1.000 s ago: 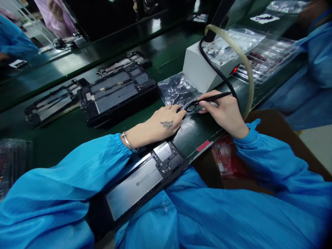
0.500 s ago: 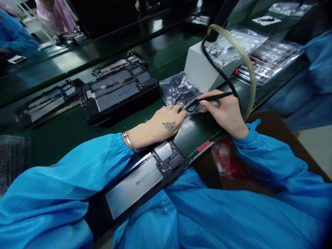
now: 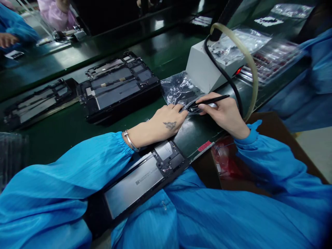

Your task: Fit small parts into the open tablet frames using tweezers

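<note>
Dark green glossy workbench [image 3: 64, 131], crowded: two opened device frames [image 3: 118, 84] [image 3: 36, 103] side by side toward the far left, crinkled clear plastic bag [image 3: 178, 90] just beside a white box unit [image 3: 204, 69], another open device [image 3: 145, 176] at the near edge.

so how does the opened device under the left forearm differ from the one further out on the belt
The near device lies at the belt's front edge, partly covered by the left sleeve; the far device lies in the open, untouched. The near one shows a large pale silvery panel; the far one looks darker, with thin cables crossing it. Both are flat, dark-framed, opened units with their insides showing, on the green belt.
</note>
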{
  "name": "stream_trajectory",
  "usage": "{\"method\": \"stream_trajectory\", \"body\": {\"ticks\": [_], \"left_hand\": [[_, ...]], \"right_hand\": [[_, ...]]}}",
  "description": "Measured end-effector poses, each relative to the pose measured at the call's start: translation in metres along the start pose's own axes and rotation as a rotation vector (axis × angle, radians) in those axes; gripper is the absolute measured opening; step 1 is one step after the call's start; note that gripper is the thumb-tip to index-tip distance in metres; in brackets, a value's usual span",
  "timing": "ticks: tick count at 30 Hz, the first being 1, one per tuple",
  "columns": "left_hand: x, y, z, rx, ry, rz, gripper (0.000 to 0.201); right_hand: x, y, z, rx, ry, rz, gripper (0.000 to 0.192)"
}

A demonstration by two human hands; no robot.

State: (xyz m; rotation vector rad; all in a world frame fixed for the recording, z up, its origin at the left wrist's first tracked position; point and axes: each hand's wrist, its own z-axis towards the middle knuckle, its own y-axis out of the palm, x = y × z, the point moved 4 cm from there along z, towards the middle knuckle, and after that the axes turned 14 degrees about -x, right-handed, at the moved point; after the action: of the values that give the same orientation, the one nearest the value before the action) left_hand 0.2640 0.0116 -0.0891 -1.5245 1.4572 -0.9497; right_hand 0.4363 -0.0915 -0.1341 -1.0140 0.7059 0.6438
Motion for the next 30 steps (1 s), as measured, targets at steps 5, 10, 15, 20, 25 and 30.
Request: {"method": "stream_trajectory", "body": {"ticks": [5,10,15,20,25,30], "left_hand": [[0.001,0.0,0.0,0.029,0.021,0.012,0.038],[-0.006,0.005,0.003,0.049,0.035,0.046,0.038],[-0.006,-0.011,-0.004,0.094,0.166,0.122,0.035],[0.06,-0.068,0.036,0.172,0.274,0.196,0.033],[0.182,-0.079,0.124,-0.027,0.62,-0.516,0.047],[0.239,-0.077,0.17,-0.019,0.613,-0.595,0.055]], "right_hand": [[0.0,0.002,0.001,-0.004,0.014,-0.014,0.031],[-0.014,-0.005,-0.004,0.055,0.003,0.032,0.029],[-0.046,-0.049,-0.057,0.185,-0.046,0.008,0.009],[-0.069,-0.097,-0.147,0.196,-0.197,-0.315,0.018],[-0.053,-0.133,-0.212,0.89,-0.176,-0.552,0.008],[0.03,-0.16,-0.226,1.213,-0.082,0.361,0.023]]}}
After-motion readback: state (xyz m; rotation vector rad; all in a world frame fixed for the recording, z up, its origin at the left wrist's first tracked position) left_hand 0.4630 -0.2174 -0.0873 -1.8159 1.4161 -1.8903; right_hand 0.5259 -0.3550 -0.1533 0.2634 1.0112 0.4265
